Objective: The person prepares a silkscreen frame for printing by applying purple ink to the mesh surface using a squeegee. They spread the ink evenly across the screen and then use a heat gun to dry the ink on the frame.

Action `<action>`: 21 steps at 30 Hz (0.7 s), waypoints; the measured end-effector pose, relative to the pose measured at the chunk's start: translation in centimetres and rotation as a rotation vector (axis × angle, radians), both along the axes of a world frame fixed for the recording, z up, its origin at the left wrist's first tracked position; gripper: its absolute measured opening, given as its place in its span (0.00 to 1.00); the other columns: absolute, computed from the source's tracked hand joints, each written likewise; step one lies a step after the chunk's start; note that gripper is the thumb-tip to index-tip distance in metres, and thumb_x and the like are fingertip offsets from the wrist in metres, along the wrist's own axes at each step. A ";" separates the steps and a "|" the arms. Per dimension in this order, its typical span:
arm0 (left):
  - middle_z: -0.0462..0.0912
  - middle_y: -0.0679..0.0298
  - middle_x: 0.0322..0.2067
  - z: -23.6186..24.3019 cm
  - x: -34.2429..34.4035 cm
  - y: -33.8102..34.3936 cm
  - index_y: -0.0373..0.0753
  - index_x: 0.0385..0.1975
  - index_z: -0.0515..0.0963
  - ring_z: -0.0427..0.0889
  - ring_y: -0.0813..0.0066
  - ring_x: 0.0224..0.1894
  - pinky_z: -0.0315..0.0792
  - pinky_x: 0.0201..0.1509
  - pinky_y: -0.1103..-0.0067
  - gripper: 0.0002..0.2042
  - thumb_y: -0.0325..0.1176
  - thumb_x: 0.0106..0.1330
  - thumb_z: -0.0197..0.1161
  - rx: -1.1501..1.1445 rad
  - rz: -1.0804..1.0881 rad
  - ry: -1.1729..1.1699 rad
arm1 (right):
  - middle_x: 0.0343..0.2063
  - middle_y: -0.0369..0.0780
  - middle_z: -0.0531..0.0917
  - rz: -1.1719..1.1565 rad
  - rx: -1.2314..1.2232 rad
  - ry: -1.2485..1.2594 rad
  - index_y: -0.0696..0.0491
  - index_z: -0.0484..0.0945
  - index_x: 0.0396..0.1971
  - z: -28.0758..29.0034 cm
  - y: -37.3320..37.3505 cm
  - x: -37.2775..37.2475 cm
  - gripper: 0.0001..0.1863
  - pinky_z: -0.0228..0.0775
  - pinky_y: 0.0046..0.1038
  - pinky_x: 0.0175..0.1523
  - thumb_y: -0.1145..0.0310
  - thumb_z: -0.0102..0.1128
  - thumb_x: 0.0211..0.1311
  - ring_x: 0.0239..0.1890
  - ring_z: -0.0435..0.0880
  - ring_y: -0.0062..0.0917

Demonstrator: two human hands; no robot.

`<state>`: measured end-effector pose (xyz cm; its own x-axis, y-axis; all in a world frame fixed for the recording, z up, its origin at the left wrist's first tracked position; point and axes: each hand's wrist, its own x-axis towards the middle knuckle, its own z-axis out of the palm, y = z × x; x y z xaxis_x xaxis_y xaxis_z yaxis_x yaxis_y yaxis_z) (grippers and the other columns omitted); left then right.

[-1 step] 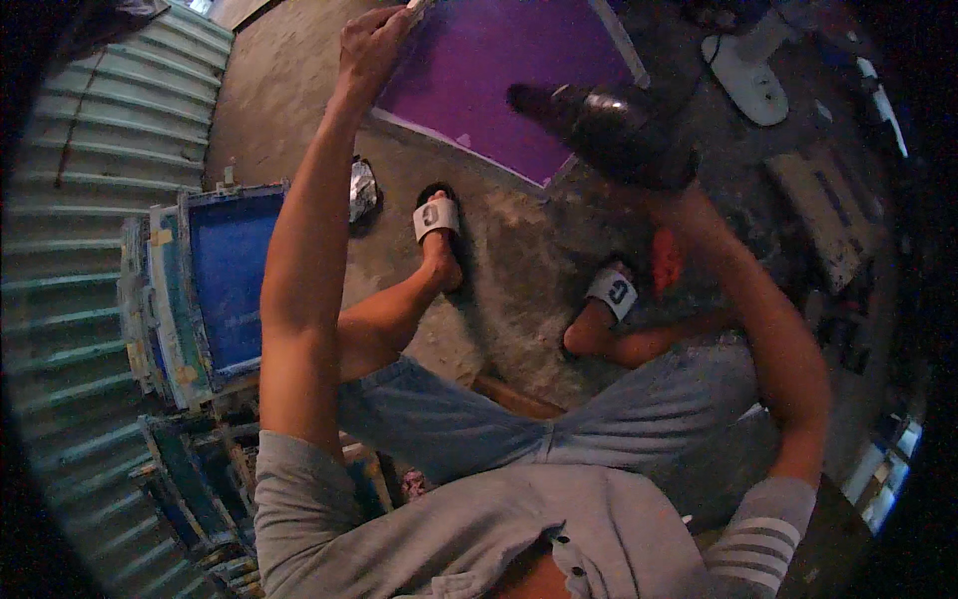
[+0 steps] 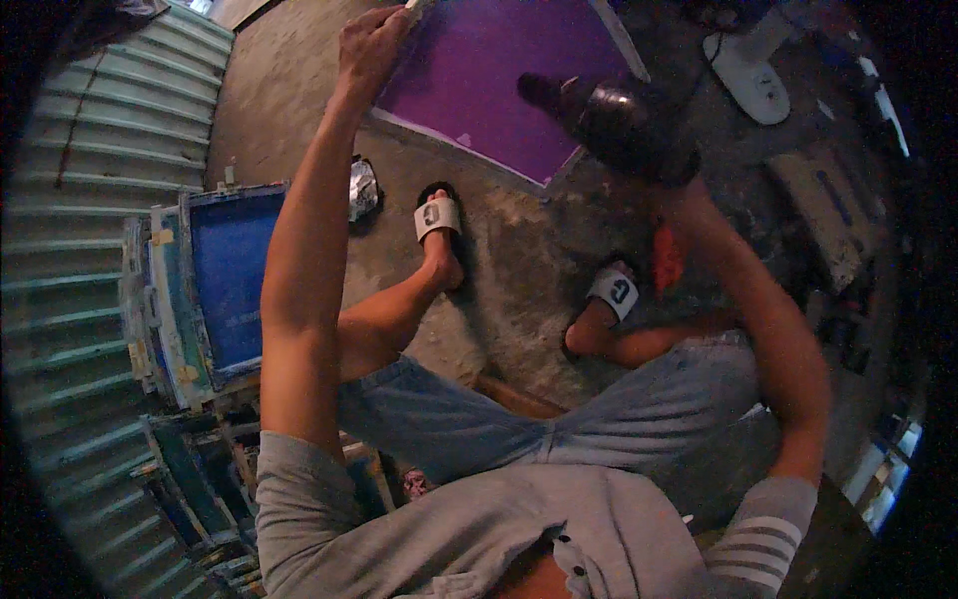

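My left hand (image 2: 369, 50) grips the top-left edge of a purple screen (image 2: 459, 90) with a pale frame, tilted above the floor. My right hand (image 2: 674, 190) is closed on a black hand-held blower (image 2: 629, 130), apparently a dryer, whose nozzle points left over the lower right of the purple surface. The blower hides most of that hand's fingers. My two sandalled feet (image 2: 436, 215) are on the concrete below the screen, legs bent.
Framed screens (image 2: 230, 270) lean by a corrugated metal wall (image 2: 80, 299) at left, with more frames (image 2: 190, 469) below. A crumpled silver object (image 2: 362, 185), a white stand (image 2: 758, 85), a red item (image 2: 667, 260) and a pale board (image 2: 818, 210) are on the floor (image 2: 499, 260).
The blower in my right hand has shifted slightly up and to the right, its nozzle turned a little. My left hand and the screen look unmoved.
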<state>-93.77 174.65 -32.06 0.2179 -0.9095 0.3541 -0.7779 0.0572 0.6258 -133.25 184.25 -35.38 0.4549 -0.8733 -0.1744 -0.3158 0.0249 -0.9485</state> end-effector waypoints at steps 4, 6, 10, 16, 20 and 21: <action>0.86 0.58 0.42 -0.6 1.1 -0.8 0.40 0.46 0.82 0.85 0.61 0.41 0.77 0.47 0.75 0.14 0.38 0.67 0.56 0.000 -0.039 -0.134 | 0.50 0.40 0.81 -0.052 -0.184 -0.005 0.52 0.76 0.52 1.5 -0.4 0.0 0.25 0.69 0.35 0.61 0.69 0.71 0.52 0.54 0.78 0.30; 0.85 0.58 0.44 -1.6 4.9 -2.2 0.41 0.47 0.82 0.85 0.58 0.41 0.77 0.48 0.74 0.13 0.36 0.68 0.55 -0.211 -0.190 -0.669 | 0.53 0.40 0.80 -0.046 -0.197 0.048 0.51 0.75 0.54 0.2 -0.7 -0.5 0.26 0.66 0.36 0.64 0.68 0.71 0.52 0.56 0.77 0.32; 0.84 0.57 0.46 -2.8 6.5 -3.1 0.43 0.48 0.81 0.84 0.59 0.45 0.76 0.50 0.74 0.14 0.35 0.66 0.56 -0.298 -0.233 -0.817 | 0.56 0.41 0.77 0.041 -0.284 0.044 0.52 0.71 0.58 -6.5 -1.6 -2.1 0.31 0.61 0.36 0.68 0.68 0.71 0.52 0.60 0.74 0.32; 0.83 0.58 0.46 -3.1 5.1 -3.1 0.44 0.48 0.81 0.80 0.60 0.50 0.74 0.55 0.74 0.14 0.34 0.64 0.58 -0.102 -0.183 -0.262 | 0.58 0.43 0.73 0.095 -0.158 0.027 0.54 0.59 0.63 -5.0 -0.6 -0.1 0.47 0.58 0.36 0.69 0.70 0.77 0.42 0.62 0.71 0.32; 0.83 0.59 0.47 -3.1 6.3 -3.2 0.43 0.46 0.82 0.80 0.61 0.49 0.73 0.55 0.74 0.13 0.37 0.65 0.58 -0.307 -0.257 -0.727 | 0.58 0.44 0.72 0.130 -0.167 0.058 0.54 0.55 0.65 -2.4 0.2 2.5 0.53 0.58 0.36 0.69 0.70 0.80 0.38 0.61 0.72 0.33; 0.83 0.59 0.46 -3.2 6.1 -3.1 0.43 0.46 0.82 0.81 0.62 0.48 0.73 0.54 0.74 0.13 0.37 0.65 0.58 -0.307 -0.250 -0.731 | 0.58 0.43 0.72 0.123 -0.177 0.016 0.55 0.55 0.65 -2.7 0.3 2.4 0.52 0.58 0.36 0.69 0.71 0.80 0.38 0.60 0.72 0.33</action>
<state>-87.71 171.55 -35.30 -0.3589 -0.7406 0.5682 -0.9240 0.3678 -0.1042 -130.84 184.54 -38.12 0.5583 -0.8291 -0.0310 -0.3215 -0.1817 -0.9293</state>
